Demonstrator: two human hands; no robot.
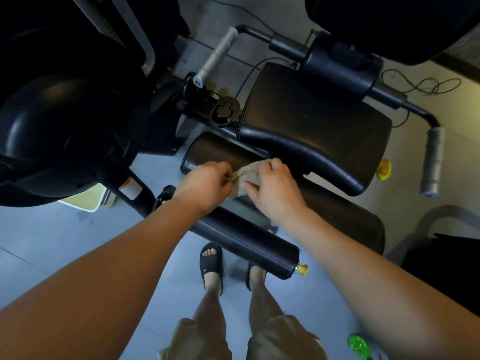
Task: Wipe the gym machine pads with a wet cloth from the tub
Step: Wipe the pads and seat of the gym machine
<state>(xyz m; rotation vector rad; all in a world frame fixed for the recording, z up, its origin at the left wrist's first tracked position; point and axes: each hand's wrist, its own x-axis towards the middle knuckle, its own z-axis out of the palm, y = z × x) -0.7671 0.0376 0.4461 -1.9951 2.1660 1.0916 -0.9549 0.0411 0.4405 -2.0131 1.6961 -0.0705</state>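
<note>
Head view. The left hand and right hand meet on the beige cloth, held bunched over the upper roller pad, just below the front edge of the seat pad. The left hand pinches 1 edge of the cloth; the right hand's curled fingers grip the other side. A 2nd roller pad lies nearer the person, beneath the forearms. A pale container, possibly the tub, stands on the floor, partly hidden by the machine housing. Judged step: rearranging the cloth between wiping passes. The next move calls for flattening the cloth on the roller and drawing it along its curved surface.
</note>
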